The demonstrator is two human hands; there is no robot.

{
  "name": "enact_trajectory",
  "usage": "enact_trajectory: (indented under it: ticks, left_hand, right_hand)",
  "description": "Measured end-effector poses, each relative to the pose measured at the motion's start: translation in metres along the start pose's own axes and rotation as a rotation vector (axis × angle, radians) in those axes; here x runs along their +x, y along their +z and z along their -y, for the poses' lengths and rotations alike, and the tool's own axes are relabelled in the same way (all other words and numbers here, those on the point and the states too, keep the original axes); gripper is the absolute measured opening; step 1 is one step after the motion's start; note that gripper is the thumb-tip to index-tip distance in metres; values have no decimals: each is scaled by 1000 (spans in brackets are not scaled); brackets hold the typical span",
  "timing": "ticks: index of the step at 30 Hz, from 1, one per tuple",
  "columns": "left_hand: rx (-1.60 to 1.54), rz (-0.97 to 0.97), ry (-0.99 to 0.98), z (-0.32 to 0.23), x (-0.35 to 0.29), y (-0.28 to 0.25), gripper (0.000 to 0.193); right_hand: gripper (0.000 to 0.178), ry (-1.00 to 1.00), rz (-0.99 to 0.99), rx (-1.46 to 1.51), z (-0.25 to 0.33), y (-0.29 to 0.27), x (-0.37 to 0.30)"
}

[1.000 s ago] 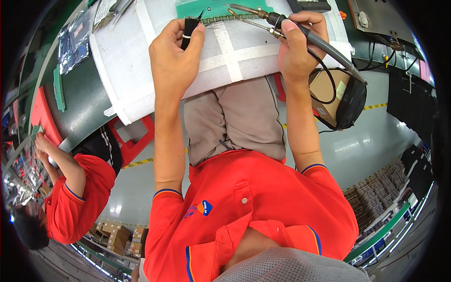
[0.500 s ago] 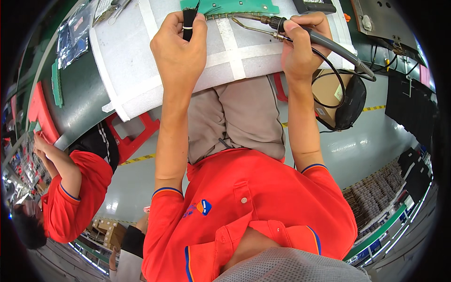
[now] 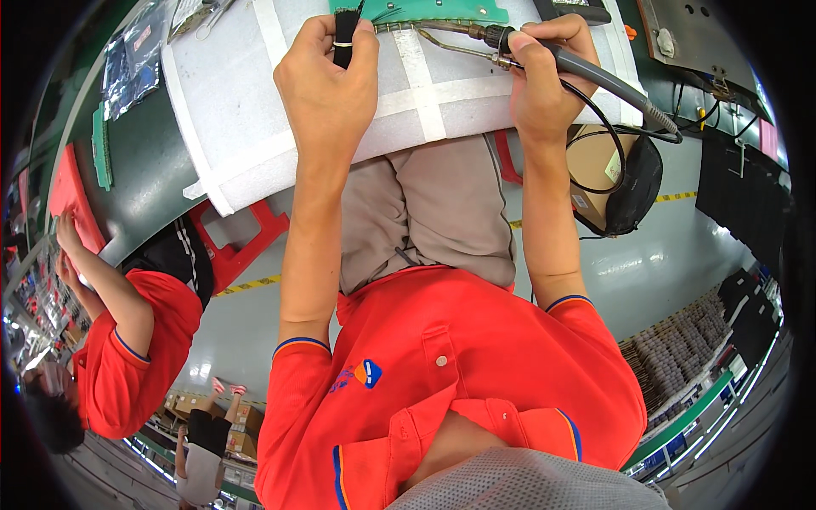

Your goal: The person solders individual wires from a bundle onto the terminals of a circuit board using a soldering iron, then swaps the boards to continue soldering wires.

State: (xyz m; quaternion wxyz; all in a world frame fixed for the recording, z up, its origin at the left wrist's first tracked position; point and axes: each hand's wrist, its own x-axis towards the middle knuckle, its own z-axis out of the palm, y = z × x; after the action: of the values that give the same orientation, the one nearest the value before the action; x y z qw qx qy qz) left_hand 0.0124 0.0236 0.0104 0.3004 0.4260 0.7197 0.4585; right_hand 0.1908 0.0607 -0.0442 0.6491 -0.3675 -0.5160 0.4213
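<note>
At the top of the view a green circuit board (image 3: pixel 450 9) lies on a white foam pad, with a row of small metal contacts along its near edge. My left hand (image 3: pixel 327 89) pinches a black brush-like bundle (image 3: pixel 343 36) with a white band, beside the board's left end. Thin black strands fan from it toward the board. My right hand (image 3: pixel 548 81) is closed around a soldering iron (image 3: pixel 497 38), its metal shaft pointing left along the near edge. A thin bent metal tube (image 3: pixel 450 48) runs below the shaft. The exact tip contact is too small to tell.
The foam pad (image 3: pixel 246 144) carries white tape strips. A grey cable (image 3: pixel 625 92) and black cord loop off to the right, above a bag (image 3: pixel 633 191). Silvery plastic bags (image 3: pixel 136 64) lie left on the green table. A co-worker (image 3: pixel 144 340) in red sits at left.
My hands and the board have shifted very slightly; both grips stay the same. The co-worker at left has raised an arm, and a person in the background has moved farther off.
</note>
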Motion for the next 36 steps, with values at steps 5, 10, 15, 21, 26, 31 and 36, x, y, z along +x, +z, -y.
enact_trajectory:
  ticks: [5, 10, 15, 21, 26, 31, 36]
  left_hand:
    - [34, -8, 0, -4, -1, 1, 12]
    - [-4, -41, 181, 27, 3, -1, 26]
    - [-206, -36, 124, 36, 10, -7, 23]
    - [-282, 1, 107, 23, -2, -11, 19]
    - [-92, 20, 135, 26, -3, 3, 21]
    - [-82, 6, 185, 28, -1, 7, 22]
    - [-60, -19, 229, 28, -2, 10, 22]
  right_hand:
    - [9, -38, -12, 22, -1, -1, 0]
    - [8, -62, 9, 3, 10, 5, 0]
    - [8, -91, -32, -19, 9, 6, -1]
    - [7, -81, -208, 72, 0, 1, -4]
    - [5, -86, -276, 80, 4, 8, -3]
    - [5, -72, -247, 26, 4, 4, -1]
    - [4, -65, -166, 29, 11, 8, -1]
